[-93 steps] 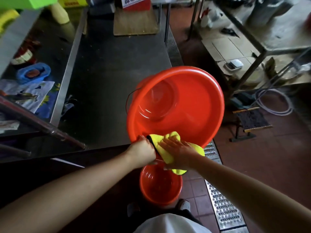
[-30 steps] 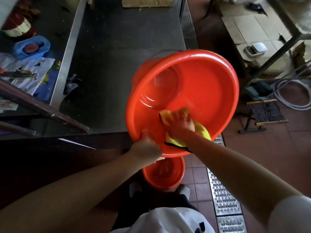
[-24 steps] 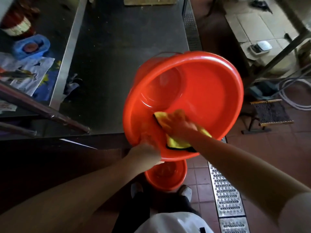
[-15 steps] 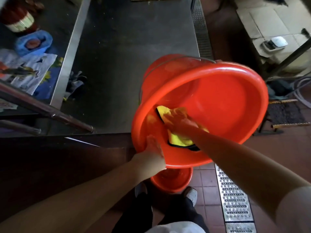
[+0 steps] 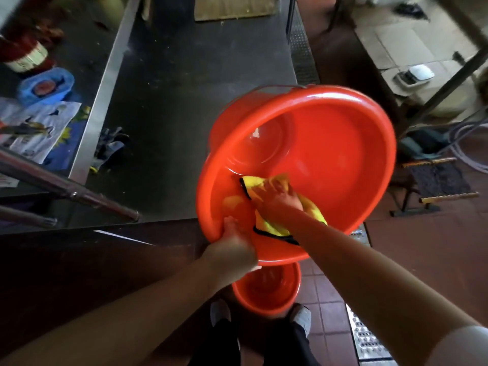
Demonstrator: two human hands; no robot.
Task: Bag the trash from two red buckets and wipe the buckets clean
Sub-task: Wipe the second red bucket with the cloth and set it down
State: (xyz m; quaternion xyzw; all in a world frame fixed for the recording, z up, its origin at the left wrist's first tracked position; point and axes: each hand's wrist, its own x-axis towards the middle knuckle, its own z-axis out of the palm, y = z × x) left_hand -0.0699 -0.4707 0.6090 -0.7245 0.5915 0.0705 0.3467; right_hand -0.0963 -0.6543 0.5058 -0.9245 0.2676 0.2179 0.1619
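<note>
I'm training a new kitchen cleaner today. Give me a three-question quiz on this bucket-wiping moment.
1. True or false: the right hand presses a yellow cloth with black trim inside the large red plastic bucket.
2. What does the left hand grip?
A. the bucket's near rim
B. the wire handle
C. the cloth
3. Fill in: the smaller red plastic bucket stands on the tiled ____.

Key: 1 true; 2 A; 3 floor.
</note>
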